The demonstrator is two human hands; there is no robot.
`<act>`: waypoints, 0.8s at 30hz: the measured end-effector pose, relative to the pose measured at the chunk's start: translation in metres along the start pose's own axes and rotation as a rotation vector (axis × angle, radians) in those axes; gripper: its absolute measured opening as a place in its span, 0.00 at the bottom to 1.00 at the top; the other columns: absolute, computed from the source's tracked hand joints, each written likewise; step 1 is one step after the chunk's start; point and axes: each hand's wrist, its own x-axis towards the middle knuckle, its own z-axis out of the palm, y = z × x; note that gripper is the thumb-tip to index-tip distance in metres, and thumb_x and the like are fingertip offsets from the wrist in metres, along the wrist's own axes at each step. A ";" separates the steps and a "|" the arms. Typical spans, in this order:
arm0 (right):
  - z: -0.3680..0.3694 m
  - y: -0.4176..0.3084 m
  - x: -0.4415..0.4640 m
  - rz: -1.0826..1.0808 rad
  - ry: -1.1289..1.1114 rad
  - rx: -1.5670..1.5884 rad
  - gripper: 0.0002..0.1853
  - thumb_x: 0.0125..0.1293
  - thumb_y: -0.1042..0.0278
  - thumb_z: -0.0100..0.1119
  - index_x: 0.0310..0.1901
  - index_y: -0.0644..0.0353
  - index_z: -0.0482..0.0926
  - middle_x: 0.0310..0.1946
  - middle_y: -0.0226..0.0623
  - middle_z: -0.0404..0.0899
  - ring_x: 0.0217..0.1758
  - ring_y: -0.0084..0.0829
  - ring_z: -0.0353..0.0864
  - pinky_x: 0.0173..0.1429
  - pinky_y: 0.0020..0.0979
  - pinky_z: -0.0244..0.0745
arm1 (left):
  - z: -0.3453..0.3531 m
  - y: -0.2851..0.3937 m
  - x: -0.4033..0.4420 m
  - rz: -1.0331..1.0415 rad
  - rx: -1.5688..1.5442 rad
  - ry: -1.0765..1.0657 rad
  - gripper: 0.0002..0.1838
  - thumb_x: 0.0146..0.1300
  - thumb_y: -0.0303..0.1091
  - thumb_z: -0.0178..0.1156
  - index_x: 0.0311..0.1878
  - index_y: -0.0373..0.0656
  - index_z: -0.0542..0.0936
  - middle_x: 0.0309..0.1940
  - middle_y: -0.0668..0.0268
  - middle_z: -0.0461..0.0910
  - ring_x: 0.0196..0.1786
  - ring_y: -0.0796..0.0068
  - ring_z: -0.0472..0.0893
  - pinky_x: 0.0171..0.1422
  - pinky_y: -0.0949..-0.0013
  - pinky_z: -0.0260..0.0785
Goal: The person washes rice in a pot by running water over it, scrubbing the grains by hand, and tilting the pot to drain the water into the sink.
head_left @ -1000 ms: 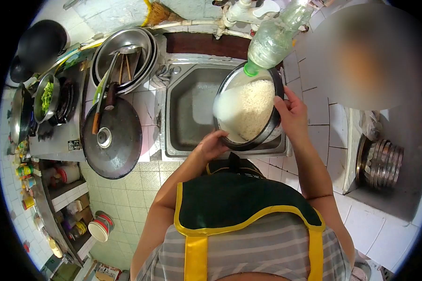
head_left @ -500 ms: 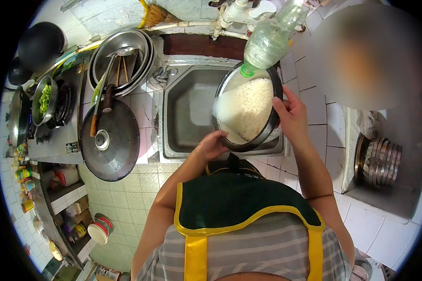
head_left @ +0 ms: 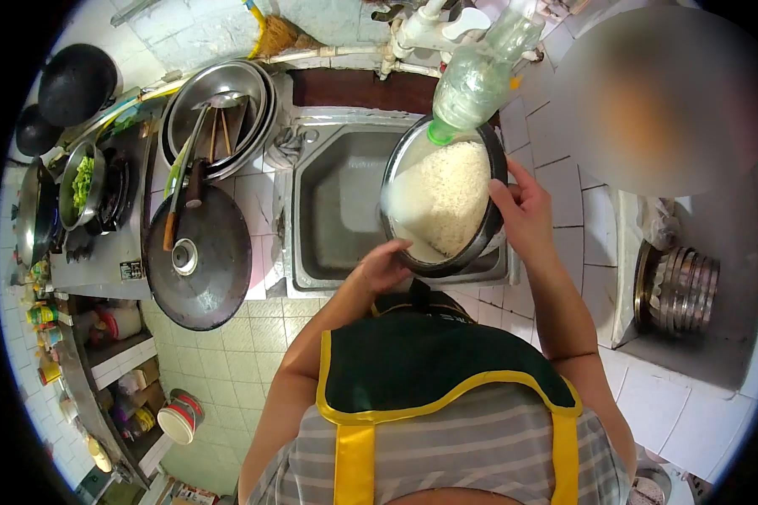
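Observation:
A dark-rimmed pot is tilted to the left over the right part of the metal sink. White rice lies banked on its right side, and cloudy water gathers at the lower left rim. My right hand grips the right rim, thumb on top and fingers outside. At the near left edge, my left hand supports the pot, its fingertips against the rim and part of the fingers hidden. A clear plastic bottle with a green neck points down over the pot's far edge.
Left of the sink are stacked metal basins with a ladle, and a large dark lid. A pan of chopped greens sits by the stove. Several metal bowls stand at right; a bucket is on the floor.
The view has shifted slightly. Both hands keep their hold on the tilted pot, and the rice and cloudy water look almost the same.

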 end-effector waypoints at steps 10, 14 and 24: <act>-0.028 0.039 0.013 0.001 0.158 -0.157 0.20 0.59 0.65 0.54 0.53 0.62 0.70 0.18 0.28 0.74 0.21 0.17 0.70 0.26 0.21 0.66 | -0.001 0.005 0.005 -0.069 0.068 0.014 0.15 0.57 0.30 0.49 0.47 0.34 0.70 0.44 0.57 0.75 0.46 0.66 0.75 0.53 0.61 0.67; -0.055 0.051 0.074 -0.168 0.276 -0.575 0.18 0.59 0.67 0.55 0.50 0.65 0.72 0.25 0.25 0.73 0.27 0.17 0.66 0.32 0.21 0.65 | 0.007 0.013 0.003 0.057 0.148 0.256 0.12 0.56 0.28 0.49 0.43 0.33 0.71 0.41 0.58 0.75 0.45 0.65 0.75 0.51 0.59 0.67; 0.008 0.009 0.268 0.255 -0.317 0.947 0.11 0.57 0.77 0.43 0.43 0.67 0.67 0.36 0.42 0.72 0.35 0.35 0.74 0.41 0.31 0.72 | 0.067 0.026 -0.055 0.384 0.307 0.534 0.11 0.52 0.19 0.49 0.41 0.36 0.68 0.30 0.62 0.73 0.28 0.69 0.77 0.26 0.68 0.74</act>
